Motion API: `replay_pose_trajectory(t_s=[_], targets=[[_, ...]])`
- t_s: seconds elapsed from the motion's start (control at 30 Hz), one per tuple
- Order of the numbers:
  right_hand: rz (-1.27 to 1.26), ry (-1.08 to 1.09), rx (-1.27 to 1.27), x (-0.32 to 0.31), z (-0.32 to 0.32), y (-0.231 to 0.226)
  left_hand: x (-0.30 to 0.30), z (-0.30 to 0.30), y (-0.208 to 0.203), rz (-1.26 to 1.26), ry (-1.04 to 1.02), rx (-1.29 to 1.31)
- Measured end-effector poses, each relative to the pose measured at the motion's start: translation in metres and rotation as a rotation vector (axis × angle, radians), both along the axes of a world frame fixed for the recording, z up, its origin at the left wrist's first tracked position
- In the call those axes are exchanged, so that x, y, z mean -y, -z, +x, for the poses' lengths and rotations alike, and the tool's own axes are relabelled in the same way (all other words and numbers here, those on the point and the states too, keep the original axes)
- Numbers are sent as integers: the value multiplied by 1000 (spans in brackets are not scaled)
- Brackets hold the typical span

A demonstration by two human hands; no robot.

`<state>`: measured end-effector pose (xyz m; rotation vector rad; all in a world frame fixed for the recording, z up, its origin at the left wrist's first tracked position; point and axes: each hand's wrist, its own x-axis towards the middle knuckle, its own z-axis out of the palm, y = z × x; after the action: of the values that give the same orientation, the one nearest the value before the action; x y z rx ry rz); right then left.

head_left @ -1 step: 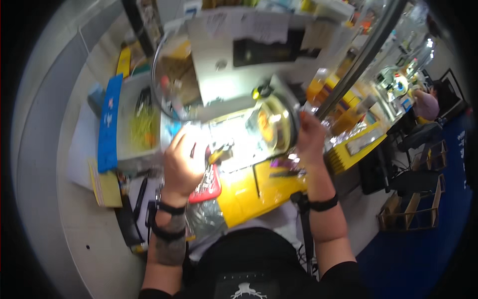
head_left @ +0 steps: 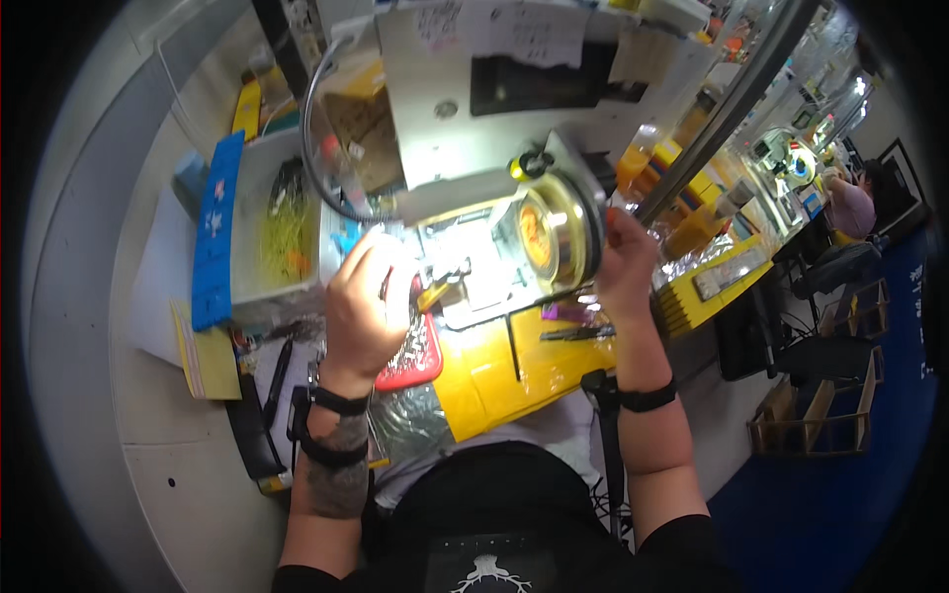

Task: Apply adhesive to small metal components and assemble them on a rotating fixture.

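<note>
A small bench machine point(head_left: 474, 282) stands brightly lit in front of me, its white top washed out by glare. On its right side sits a round, clear-rimmed wheel point(head_left: 565, 232) with an orange middle. My left hand point(head_left: 366, 316) is at the machine's left end, fingers curled together; what they pinch is lost in the glare. My right hand point(head_left: 627, 265) is closed beside the wheel's right rim, and whatever lies in its fingers is hidden. Below the left fingers is a red tray point(head_left: 420, 368) of small shiny pieces.
A clear bin point(head_left: 321, 247) with yellow-green strands and a blue edge strip point(head_left: 213, 242) stands at left. A yellow sheet point(head_left: 494, 390) covers the near bench. Orange bottles point(head_left: 633, 163) and a slanting metal post point(head_left: 727, 114) are at right. Another person point(head_left: 850, 208) sits far right.
The picture is sharper now and the view has shifted slightly. Both hands keep nearly the same places at the machine.
</note>
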<state>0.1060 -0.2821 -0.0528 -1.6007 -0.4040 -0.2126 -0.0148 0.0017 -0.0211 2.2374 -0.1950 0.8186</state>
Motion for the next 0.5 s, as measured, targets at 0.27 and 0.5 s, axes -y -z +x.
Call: replay_pose_trajectory(t_s=[0.27,0.5], targets=[[92,-2,42,-1,-3,4,3,-3,-2,-38,8,140],[11,32,45,7,2,13,-8,1,21,-130,-3,51]])
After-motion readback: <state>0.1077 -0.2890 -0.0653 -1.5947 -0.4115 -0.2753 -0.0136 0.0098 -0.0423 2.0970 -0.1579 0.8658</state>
